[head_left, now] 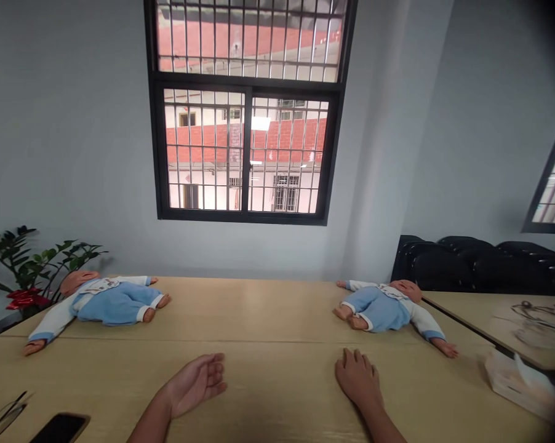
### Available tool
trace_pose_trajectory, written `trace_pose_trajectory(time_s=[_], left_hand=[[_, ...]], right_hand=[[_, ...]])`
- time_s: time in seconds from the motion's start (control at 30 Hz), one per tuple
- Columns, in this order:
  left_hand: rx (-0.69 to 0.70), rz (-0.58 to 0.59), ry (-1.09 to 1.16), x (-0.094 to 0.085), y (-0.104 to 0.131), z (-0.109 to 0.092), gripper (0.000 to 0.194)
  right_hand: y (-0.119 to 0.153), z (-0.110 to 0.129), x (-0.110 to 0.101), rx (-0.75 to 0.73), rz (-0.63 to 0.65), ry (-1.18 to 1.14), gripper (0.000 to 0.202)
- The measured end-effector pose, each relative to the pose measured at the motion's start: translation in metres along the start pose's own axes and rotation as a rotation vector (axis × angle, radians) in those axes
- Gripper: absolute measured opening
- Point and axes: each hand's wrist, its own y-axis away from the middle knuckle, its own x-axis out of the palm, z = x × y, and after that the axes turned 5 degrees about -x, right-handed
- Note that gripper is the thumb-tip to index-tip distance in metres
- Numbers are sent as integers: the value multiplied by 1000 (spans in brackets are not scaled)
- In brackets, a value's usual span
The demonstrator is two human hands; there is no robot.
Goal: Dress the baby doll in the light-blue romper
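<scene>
My left hand (199,381) rests on its side on the light wooden table (259,320), palm turned inward. Its fingers curl loosely and stay apart from the thumb, with nothing in them. Palm down on the tabletop lies my right hand (358,376), fingers slightly bent and holding nothing. Beyond the left hand, a baby doll (111,301) in a blue and white outfit lies on its back, head to the left. A similarly dressed doll (379,304) lies past my right hand, head to the right. Neither hand touches a doll.
A dark phone (63,427) and eyeglasses (5,418) lie at the near left. At right are a tissue pack (520,384) and a blurred stethoscope (540,317). A potted plant (32,264) and black chairs (480,261) stand behind the tables, below a barred window (247,154).
</scene>
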Motion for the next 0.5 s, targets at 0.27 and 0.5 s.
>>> trace_pose_trajectory(time_s=[0.27,0.5], left_hand=[[-4,16,-4,0,-1,0,18],[-6,35,-10,-3,-3,0,19]], right_hand=[[1,0,-1,2,-1,-1,53],[-1,-1,3,4,-2,3,54]])
